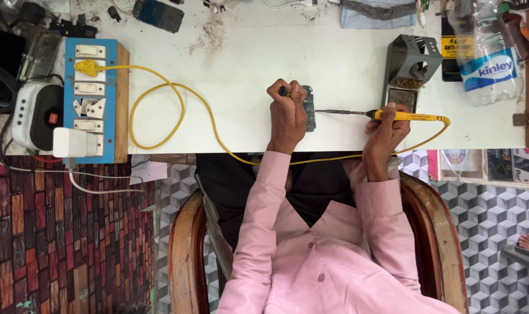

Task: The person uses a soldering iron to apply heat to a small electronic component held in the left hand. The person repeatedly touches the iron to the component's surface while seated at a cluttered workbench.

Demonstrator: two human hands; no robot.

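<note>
Head view looks straight down on one white table (pixel 334 58), and I take the small grey circuit board (pixel 309 109) near its front edge as my landmark. My left hand (pixel 287 113) lies just left of the board, touching it, fingers curled shut around one thin dark tool (pixel 283 91) whose tip I cannot make out. My right hand (pixel 386 129) sits to the right of the board, well apart from it, closed around the yellow handle of one soldering iron (pixel 386 115). Its dark metal shaft points left toward the board, the tip stopping just short of the board's right edge.

One metal iron stand (pixel 412 70) rises just behind my right hand, right of the board. One yellow cable (pixel 177 104) runs from the iron's handle, dips past the table's front edge, then loops far left of the board to one yellow plug in one blue switch board (pixel 90 99). One white charger (pixel 75 142) is plugged into that same switch board. Far right of the circuit board lies one clear plastic bottle (pixel 485 52) on its side. One dark phone (pixel 158 14) lies at the back edge, behind and left of the circuit board.
</note>
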